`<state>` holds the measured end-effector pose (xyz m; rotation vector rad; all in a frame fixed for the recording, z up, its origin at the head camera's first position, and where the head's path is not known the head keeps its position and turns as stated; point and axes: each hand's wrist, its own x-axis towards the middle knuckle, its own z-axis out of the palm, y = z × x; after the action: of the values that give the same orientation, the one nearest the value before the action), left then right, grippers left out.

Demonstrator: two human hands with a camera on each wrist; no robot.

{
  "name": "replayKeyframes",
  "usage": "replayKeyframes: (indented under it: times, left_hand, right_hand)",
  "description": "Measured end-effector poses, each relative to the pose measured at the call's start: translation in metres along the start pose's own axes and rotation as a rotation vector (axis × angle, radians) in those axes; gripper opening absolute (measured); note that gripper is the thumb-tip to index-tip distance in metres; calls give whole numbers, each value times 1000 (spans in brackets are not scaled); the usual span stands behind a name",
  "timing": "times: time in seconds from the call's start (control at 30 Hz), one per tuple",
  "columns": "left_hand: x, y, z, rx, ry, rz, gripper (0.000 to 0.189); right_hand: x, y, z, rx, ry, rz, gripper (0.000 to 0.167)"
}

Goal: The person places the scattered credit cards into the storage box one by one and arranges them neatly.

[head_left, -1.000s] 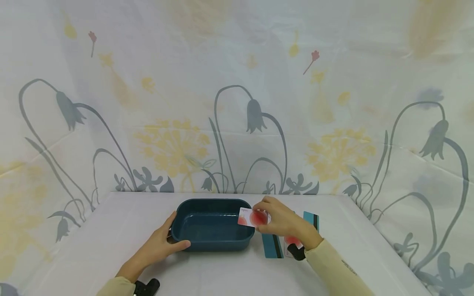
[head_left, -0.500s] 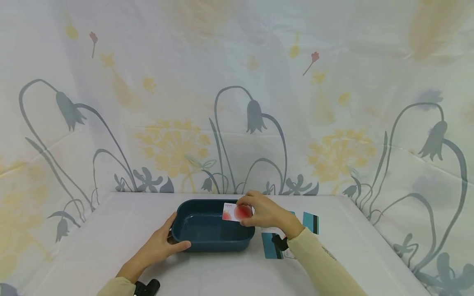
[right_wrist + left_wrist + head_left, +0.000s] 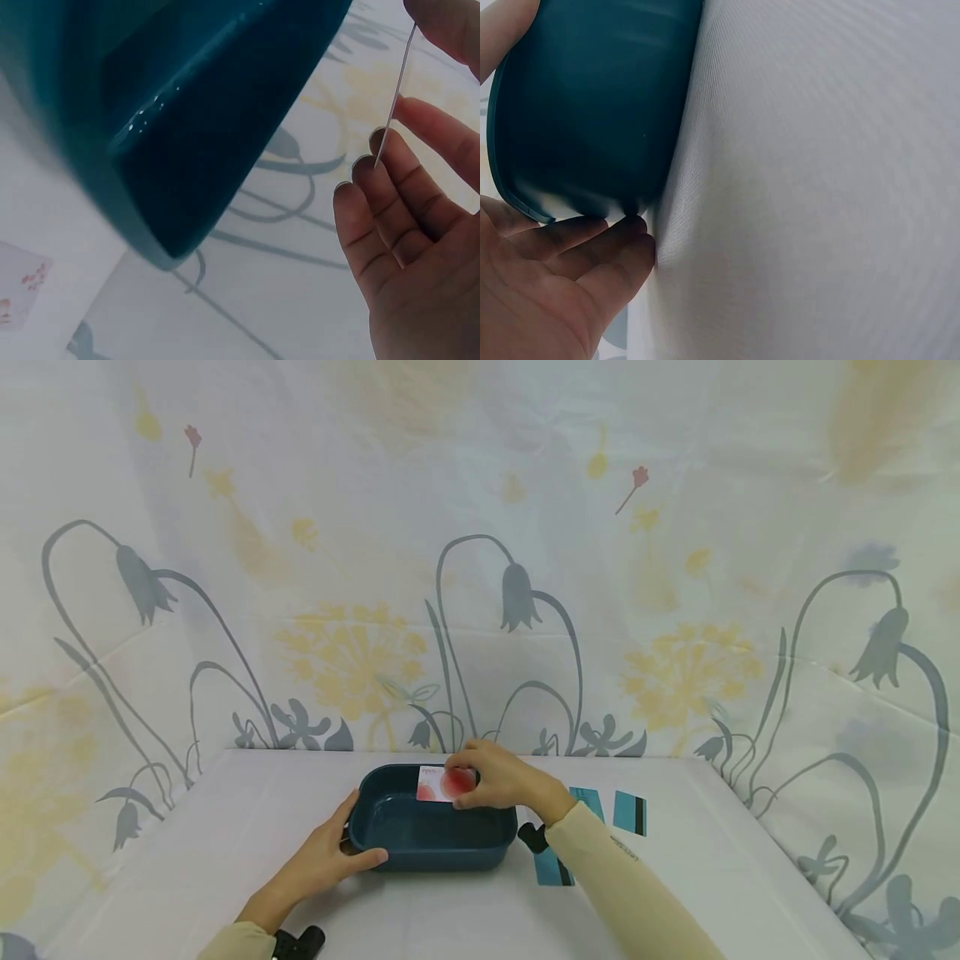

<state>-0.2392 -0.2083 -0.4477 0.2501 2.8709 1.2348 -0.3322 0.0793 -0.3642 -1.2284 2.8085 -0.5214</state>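
A dark teal oval-cornered dish [image 3: 431, 860] stands on the white table. At its left end my left hand [image 3: 330, 852] holds it, thumb on the near side and fingers against the end; the left wrist view shows the fingertips [image 3: 626, 225] touching the wall. My right hand [image 3: 498, 777] pinches a white card [image 3: 431, 783] with red round prints between thumb and fingers, over the far part of the dish. Edge-on, the card [image 3: 397, 90] is a thin line in the right wrist view, apart from the dish there.
Teal cards lie right of the dish: a striped one [image 3: 630, 812], another [image 3: 587, 802] and a partly covered striped one [image 3: 553, 867]. My right sleeve [image 3: 615, 877] hides part of that area. In the right wrist view a pale card [image 3: 22, 289] with pink prints lies on the table.
My right hand has carried the white card leftward, from the dish's right rim to above its middle. The left hand and the dish have stayed in place.
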Motion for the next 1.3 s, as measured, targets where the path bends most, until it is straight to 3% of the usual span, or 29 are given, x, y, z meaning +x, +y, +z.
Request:
replayKeyframes:
  times: [0.4,0.9,1.3]
  left_hand:
    - [0,1,0,0,-6,-27,110]
    - [0,-1,0,-23,-11,-9,108]
    - [-1,-1,0,-11,-5,0,107]
  right_hand:
    - [28,-7,9,14,-35,21,46]
    - [52,-11,22,-108,-73,-30,45]
    - [63,-10,38,-142,-88,-45,46]
